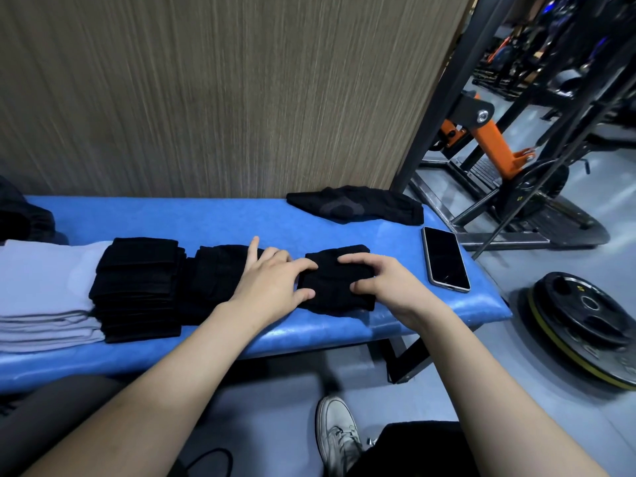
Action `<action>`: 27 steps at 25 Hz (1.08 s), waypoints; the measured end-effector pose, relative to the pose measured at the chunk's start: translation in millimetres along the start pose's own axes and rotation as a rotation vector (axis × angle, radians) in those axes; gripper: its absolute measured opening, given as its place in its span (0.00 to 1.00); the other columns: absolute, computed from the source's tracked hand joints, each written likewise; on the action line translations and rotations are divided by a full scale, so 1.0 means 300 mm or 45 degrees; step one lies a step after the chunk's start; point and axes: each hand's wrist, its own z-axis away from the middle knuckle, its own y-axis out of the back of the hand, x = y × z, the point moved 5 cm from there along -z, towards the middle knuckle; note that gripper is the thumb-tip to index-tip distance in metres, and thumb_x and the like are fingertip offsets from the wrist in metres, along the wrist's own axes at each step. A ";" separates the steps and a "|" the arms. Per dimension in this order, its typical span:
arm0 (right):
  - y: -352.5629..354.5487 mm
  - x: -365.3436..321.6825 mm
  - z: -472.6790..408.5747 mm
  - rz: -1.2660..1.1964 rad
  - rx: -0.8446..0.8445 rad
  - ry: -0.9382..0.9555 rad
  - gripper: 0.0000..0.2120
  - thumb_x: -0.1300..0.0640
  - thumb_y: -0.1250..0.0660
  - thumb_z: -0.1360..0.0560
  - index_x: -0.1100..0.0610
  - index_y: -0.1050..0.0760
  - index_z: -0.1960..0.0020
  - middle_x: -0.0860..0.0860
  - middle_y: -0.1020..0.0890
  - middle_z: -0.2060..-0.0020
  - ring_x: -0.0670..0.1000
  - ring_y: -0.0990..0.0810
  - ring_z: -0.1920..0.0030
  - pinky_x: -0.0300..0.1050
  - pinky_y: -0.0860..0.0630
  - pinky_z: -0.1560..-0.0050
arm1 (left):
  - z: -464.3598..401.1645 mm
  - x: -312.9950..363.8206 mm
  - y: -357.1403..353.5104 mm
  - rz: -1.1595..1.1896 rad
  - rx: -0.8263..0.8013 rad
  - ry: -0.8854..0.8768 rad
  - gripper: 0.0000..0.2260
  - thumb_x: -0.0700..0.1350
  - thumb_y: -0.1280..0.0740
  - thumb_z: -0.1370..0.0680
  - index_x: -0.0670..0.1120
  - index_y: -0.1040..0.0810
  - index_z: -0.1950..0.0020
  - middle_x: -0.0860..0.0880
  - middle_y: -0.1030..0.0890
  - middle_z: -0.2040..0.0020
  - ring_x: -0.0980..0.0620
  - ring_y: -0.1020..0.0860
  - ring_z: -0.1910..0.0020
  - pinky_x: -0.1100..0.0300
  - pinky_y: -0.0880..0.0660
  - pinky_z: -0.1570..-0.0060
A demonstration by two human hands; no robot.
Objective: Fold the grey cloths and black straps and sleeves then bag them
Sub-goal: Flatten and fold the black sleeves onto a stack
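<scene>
Head view: both hands were at a folded black sleeve (335, 282) on the blue desk (213, 218), right of the black stacks (137, 287) and grey cloths (44, 290). The left hand (272, 280) gripped its left edge, thumb under; the right hand (382, 278) pinched the right side. Judgement: the fold could spring open on release. The phone (445, 258), just right, risked a knock. One unfolded sleeve (358, 208) lay at the far edge.
</scene>
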 end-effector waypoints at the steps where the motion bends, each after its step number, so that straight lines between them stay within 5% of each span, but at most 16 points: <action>1: 0.003 -0.010 0.002 -0.053 -0.008 0.020 0.25 0.75 0.35 0.28 0.53 0.19 0.39 0.56 0.16 0.45 0.53 0.16 0.47 0.42 0.19 0.52 | -0.001 -0.005 -0.001 0.034 -0.004 0.004 0.22 0.62 0.36 0.22 0.63 0.32 0.28 0.55 0.27 0.49 0.52 0.33 0.32 0.43 0.65 0.23; 4: 0.007 -0.055 0.023 -0.306 -0.076 0.105 0.26 0.76 0.37 0.26 0.55 0.21 0.34 0.56 0.17 0.49 0.51 0.19 0.59 0.41 0.25 0.68 | -0.004 -0.002 0.017 0.358 -0.010 0.029 0.22 0.61 0.36 0.21 0.66 0.35 0.28 0.57 0.21 0.46 0.56 0.30 0.34 0.46 0.61 0.23; 7: 0.009 -0.085 0.038 -0.435 -0.136 0.186 0.27 0.76 0.38 0.25 0.54 0.23 0.32 0.56 0.18 0.48 0.53 0.23 0.60 0.41 0.29 0.71 | -0.001 0.017 0.053 0.926 -0.036 0.047 0.20 0.56 0.33 0.21 0.70 0.33 0.32 0.59 0.18 0.46 0.65 0.26 0.39 0.50 0.43 0.24; 9: 0.009 -0.095 0.040 -0.476 -0.169 0.215 0.27 0.76 0.39 0.24 0.55 0.24 0.31 0.57 0.19 0.47 0.53 0.25 0.60 0.41 0.29 0.73 | 0.006 0.025 0.076 1.288 -0.037 0.050 0.19 0.52 0.31 0.21 0.69 0.30 0.34 0.52 0.18 0.43 0.58 0.20 0.42 0.50 0.30 0.30; 11: 0.005 -0.104 0.039 -0.511 -0.191 0.235 0.27 0.76 0.39 0.24 0.55 0.25 0.30 0.58 0.20 0.46 0.53 0.25 0.61 0.41 0.30 0.73 | 0.014 0.019 0.084 1.468 -0.067 0.091 0.19 0.50 0.29 0.22 0.67 0.28 0.34 0.49 0.20 0.39 0.55 0.21 0.39 0.50 0.28 0.31; 14: 0.000 -0.117 0.035 -0.516 -0.208 0.254 0.27 0.76 0.39 0.24 0.56 0.24 0.31 0.57 0.20 0.46 0.52 0.24 0.60 0.41 0.29 0.73 | 0.021 0.009 0.089 1.601 -0.129 0.107 0.20 0.47 0.27 0.23 0.63 0.25 0.35 0.45 0.21 0.36 0.49 0.23 0.35 0.48 0.27 0.32; 20: -0.023 -0.109 -0.018 -0.287 -0.098 0.241 0.23 0.75 0.36 0.25 0.57 0.21 0.36 0.56 0.19 0.47 0.58 0.26 0.61 0.44 0.26 0.70 | 0.050 -0.055 0.152 1.324 0.022 0.139 0.16 0.43 0.26 0.25 0.59 0.20 0.41 0.44 0.20 0.41 0.40 0.22 0.56 0.44 0.26 0.35; 22: -0.044 -0.112 -0.033 -0.283 -0.083 0.240 0.22 0.75 0.35 0.25 0.57 0.21 0.37 0.55 0.18 0.46 0.57 0.22 0.59 0.45 0.23 0.66 | 0.066 -0.085 0.154 1.286 0.039 0.200 0.16 0.45 0.25 0.26 0.58 0.20 0.42 0.40 0.20 0.43 0.42 0.22 0.56 0.43 0.26 0.35; 25: -0.101 -0.136 -0.046 -0.378 -0.094 0.258 0.21 0.74 0.34 0.24 0.58 0.21 0.36 0.56 0.17 0.42 0.54 0.16 0.50 0.46 0.20 0.53 | 0.093 -0.127 0.177 1.419 0.055 0.248 0.13 0.41 0.26 0.25 0.56 0.18 0.44 0.42 0.19 0.43 0.47 0.19 0.49 0.52 0.23 0.41; 27: -0.154 -0.161 -0.056 -0.443 -0.082 0.289 0.21 0.73 0.34 0.24 0.58 0.22 0.35 0.55 0.16 0.41 0.53 0.16 0.46 0.46 0.20 0.48 | 0.112 -0.166 0.207 1.485 0.067 0.263 0.12 0.41 0.27 0.24 0.56 0.18 0.44 0.41 0.19 0.47 0.50 0.21 0.54 0.59 0.25 0.50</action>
